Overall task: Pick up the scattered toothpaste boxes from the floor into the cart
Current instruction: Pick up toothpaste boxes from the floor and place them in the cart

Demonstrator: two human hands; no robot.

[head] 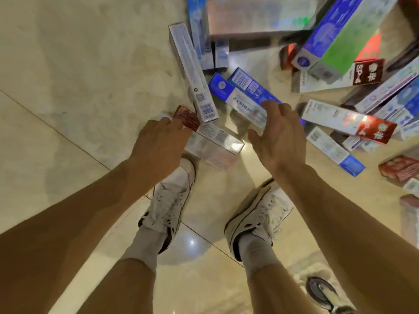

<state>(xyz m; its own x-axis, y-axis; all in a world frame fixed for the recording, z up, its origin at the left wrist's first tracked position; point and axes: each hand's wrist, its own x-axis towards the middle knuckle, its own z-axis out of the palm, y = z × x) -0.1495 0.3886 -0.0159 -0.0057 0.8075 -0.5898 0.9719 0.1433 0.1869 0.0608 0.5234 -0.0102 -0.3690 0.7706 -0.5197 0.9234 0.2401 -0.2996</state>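
Across floor [79, 75] | toothpaste boxes [240, 98] heaped | shoes [172, 200] near left hand [156, 141], right hand [281, 137]

Glossy beige marble-tile floor [68, 64], dark seams [56, 128], round light glare [191, 242].

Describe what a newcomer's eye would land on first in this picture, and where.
A jumble of long blue, white and red cardboard toothpaste boxes sprawls across the glossy cream tiled floor, upper right. At centre, two hands reach in: the left hand at a red-ended silvery box, the open right hand over a blue-and-white box. Below stand white lace-up shoes.
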